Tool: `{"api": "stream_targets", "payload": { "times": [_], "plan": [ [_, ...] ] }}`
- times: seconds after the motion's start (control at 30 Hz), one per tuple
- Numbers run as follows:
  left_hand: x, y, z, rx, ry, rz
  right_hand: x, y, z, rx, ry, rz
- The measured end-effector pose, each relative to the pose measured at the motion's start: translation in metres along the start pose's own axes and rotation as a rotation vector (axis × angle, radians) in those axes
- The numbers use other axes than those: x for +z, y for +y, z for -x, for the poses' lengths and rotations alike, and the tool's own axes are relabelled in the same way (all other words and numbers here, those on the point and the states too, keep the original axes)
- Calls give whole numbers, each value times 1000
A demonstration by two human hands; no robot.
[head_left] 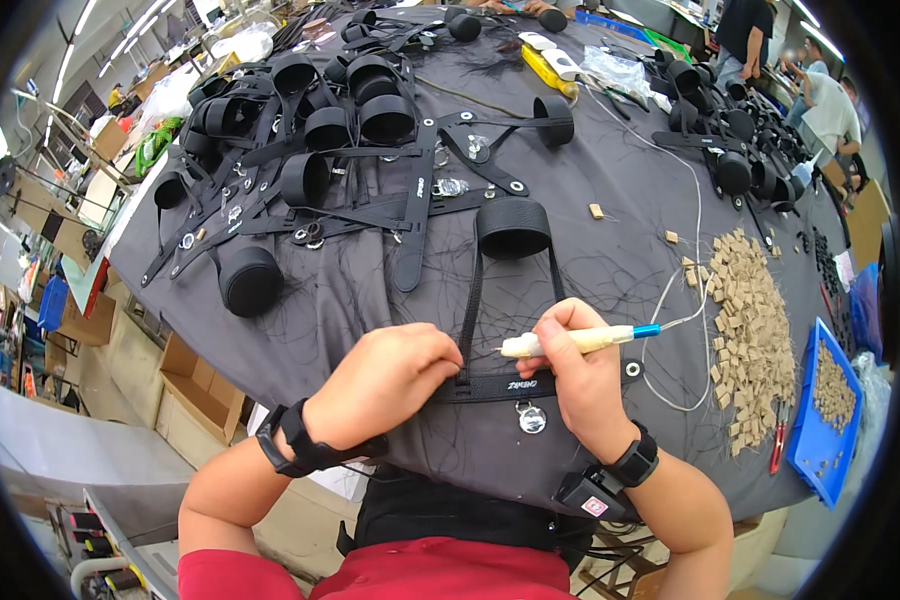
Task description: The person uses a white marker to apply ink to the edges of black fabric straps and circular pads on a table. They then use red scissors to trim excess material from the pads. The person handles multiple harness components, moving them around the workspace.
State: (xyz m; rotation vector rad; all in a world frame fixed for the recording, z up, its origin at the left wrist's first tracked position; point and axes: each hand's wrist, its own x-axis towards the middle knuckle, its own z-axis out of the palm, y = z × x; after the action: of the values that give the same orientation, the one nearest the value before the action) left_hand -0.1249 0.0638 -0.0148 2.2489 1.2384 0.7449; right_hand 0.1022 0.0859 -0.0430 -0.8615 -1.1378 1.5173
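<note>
Grip of the right hand [588, 375] was closed round a cream pen [602, 338], its tip aimed left just above a black band [505, 386]; whether it touched could not be told. The left hand [380, 382] had its grip pinched on a thin strap [472, 310] where that met the band. Both pieces lay at the counter's [615, 275] near edge, the strap running up to a round cuff [515, 228], a silver disc [532, 418] hanging below the band.

Dark cloth covered the counter, rucked in places and strewn with fine loose threads. More black cuffs [385, 118] were heaped at the far left, others at the far right. Tan tags [755, 320] made a mound on the right, between a looped white cable [700, 180] and a blue tray [808, 445].

Beyond, the room was cluttered and lit by tube lights [135, 35]. People stood at the upper right, one in a pale top [832, 112]. An open cardboard box [198, 385] sat low on the left.
</note>
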Motion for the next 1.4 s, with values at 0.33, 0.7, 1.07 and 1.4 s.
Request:
{"api": "stream_targets", "payload": {
  "times": [0.33,0.7,1.07,1.4],
  "plan": [
    [0,-13,8,-435,-29,644,4,5,1,-66,-163,293],
    [3,-18,8,-452,-15,757,11,-3,0,-114,-191,470],
    [6,-19,9,-439,4,789,11,-2,0,-98,-190,464],
    [6,-19,9,-438,15,779,12,-2,-1,-108,-191,479]
  ]
}}
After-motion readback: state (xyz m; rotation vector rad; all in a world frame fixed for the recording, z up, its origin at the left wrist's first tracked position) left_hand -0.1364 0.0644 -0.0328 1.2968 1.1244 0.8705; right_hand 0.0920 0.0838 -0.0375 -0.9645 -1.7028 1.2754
